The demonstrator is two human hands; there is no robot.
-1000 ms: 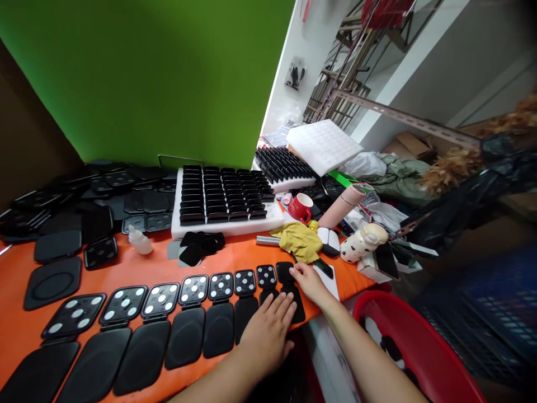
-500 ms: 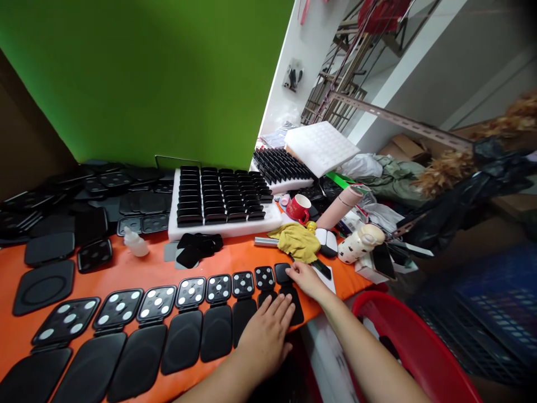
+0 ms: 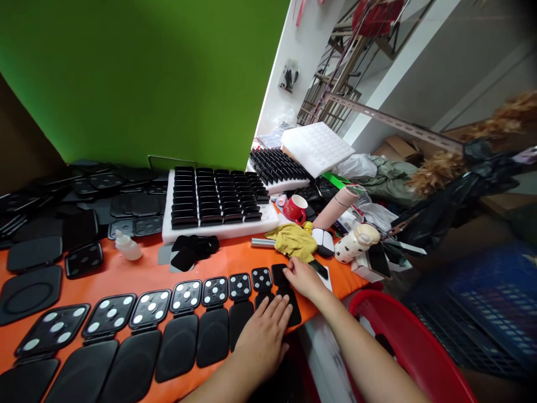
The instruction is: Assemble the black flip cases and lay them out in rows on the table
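Observation:
My left hand (image 3: 264, 330) lies palm down with its fingers stretched out over the lower black flaps at the right end of a row of hinged black cases. Its fingertips rest on the plain flap (image 3: 293, 310) of the last case. Curled fingers of my right hand (image 3: 305, 278) touch the right edge of that case's upper square (image 3: 279, 274), which shows a plain dark face. Whatever they pinch is hidden. To the left, the neighbouring case (image 3: 262, 279) and several more lie unfolded, their upper squares bearing white dots.
Behind the row are black pads (image 3: 188, 254), a small white dropper bottle (image 3: 128, 246) and a white foam tray (image 3: 226, 230) of upright black pieces. A yellow cloth (image 3: 296, 240), a red mug (image 3: 296, 209) and a patterned bottle (image 3: 356, 243) stand right. A red tub (image 3: 403, 330) sits below the table edge.
The view has shifted slightly, so most things sit a little further left. Both hands keep nearly the same place on the last case.

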